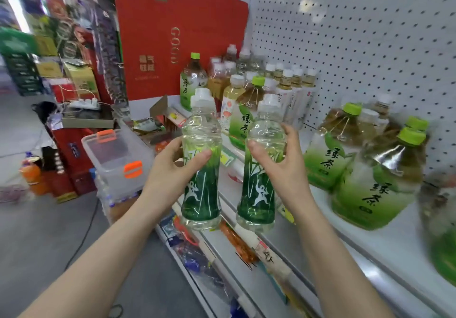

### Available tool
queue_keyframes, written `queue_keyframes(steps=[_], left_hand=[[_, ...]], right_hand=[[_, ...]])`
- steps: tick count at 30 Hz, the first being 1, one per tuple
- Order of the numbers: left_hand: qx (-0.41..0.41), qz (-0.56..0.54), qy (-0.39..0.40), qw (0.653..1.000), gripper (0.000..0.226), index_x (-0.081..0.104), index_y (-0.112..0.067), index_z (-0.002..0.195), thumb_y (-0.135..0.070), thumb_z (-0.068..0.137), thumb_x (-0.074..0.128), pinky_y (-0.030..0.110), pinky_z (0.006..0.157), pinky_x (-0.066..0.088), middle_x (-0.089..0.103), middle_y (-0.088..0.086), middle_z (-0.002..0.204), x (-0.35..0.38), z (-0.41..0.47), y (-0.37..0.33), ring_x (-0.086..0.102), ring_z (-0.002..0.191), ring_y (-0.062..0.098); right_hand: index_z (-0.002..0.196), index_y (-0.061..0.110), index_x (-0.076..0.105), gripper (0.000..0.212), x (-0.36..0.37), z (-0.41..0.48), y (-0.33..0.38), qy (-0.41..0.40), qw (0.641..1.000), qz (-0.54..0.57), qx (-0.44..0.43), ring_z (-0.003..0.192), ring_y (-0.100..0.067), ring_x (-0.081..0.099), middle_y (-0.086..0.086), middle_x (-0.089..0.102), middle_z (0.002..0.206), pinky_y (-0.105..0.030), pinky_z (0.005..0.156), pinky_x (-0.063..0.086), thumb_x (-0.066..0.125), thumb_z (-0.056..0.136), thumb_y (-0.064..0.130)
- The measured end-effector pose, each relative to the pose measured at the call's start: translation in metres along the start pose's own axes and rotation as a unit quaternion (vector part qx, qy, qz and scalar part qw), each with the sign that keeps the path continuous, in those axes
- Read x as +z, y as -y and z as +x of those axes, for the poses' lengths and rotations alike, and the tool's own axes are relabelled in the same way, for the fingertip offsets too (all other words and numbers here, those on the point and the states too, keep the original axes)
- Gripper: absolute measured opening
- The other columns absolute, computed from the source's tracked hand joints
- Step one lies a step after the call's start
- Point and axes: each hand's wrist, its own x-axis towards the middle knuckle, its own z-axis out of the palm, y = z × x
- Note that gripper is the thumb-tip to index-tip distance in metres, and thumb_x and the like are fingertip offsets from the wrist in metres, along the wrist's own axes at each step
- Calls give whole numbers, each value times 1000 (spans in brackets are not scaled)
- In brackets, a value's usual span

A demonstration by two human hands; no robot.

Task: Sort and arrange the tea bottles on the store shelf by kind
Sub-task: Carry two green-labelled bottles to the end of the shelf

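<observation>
My left hand (172, 167) grips a clear bottle with a dark green bamboo label and white cap (201, 194), held upright in front of the shelf edge. Beside it, my right hand (283, 167) grips a second bottle of the same kind (257, 201). On the white shelf (345, 238) stand large green-capped green tea bottles (377, 182) at the right. Several white-capped pale tea bottles (291, 83) are grouped at the back, and two more green tea bottles (191, 81) stand among them.
A white pegboard wall (357, 34) backs the shelf. A big red carton (180, 39) stands at the shelf's left end. A clear plastic box with orange clips (116, 155) sits left of my hands. Lower shelves hold packaged goods (192, 248). Stacked boxes line the grey floor at left.
</observation>
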Motion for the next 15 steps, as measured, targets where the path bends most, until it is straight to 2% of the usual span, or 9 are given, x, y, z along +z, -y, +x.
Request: queue_keyframes(steps=[2, 4, 7, 9, 10, 13, 15], left_hand=[[3, 5, -6, 1000, 36, 63, -24, 120, -35, 86, 71, 40, 89, 56, 73, -6, 111, -10, 21, 4, 70, 101, 14], [2, 7, -11, 1000, 35, 63, -23, 119, -34, 86, 69, 32, 86, 57, 73, -9, 110, -20, 42, 8, 70, 101, 11], [9, 14, -3, 1000, 36, 64, -25, 119, -35, 85, 70, 28, 87, 54, 72, -11, 111, -37, 76, 19, 68, 103, 9], [11, 17, 4, 1000, 40, 62, -26, 122, -38, 85, 70, 18, 85, 52, 72, -15, 112, -46, 94, 26, 66, 104, 3], [10, 20, 14, 1000, 45, 61, -27, 124, -43, 83, 70, 19, 88, 51, 71, -16, 113, -54, 107, 30, 65, 106, 2], [9, 34, 35, 999, 66, 60, -30, 127, -66, 72, 71, 41, 102, 47, 68, -15, 120, -77, 147, 38, 62, 115, 10], [15, 36, 60, 997, 56, 63, -32, 120, -63, 73, 70, 42, 100, 48, 70, -16, 114, -90, 172, 40, 65, 109, 8]], right_hand=[[145, 27, 35, 74, 15, 21, -1, 0, 1000, 7, -1, 93, 38, 42, 44, 41, 110, 9, 73, 33, 73, 84, 44], [145, 30, 35, 76, 30, 38, 0, 4, 1000, 9, -5, 102, 29, 47, 38, 47, 118, 2, 80, 36, 73, 82, 49], [144, 31, 36, 77, 54, 64, 2, -6, 1000, -4, -5, 110, 16, 52, 28, 53, 125, -7, 87, 39, 73, 81, 52], [141, 33, 37, 74, 63, 75, 5, -15, 1000, -2, -3, 113, 12, 52, 26, 53, 126, -12, 91, 41, 74, 80, 53], [141, 33, 37, 76, 72, 83, 4, -29, 1000, -4, -1, 117, 8, 52, 24, 52, 129, -17, 96, 42, 74, 79, 56], [146, 31, 35, 86, 95, 105, 13, -60, 998, -14, 4, 128, -10, 50, 11, 50, 142, -38, 108, 42, 71, 75, 64], [146, 31, 35, 90, 110, 119, 20, -80, 997, -16, 8, 130, -13, 50, 9, 50, 144, -45, 109, 42, 70, 72, 68]])
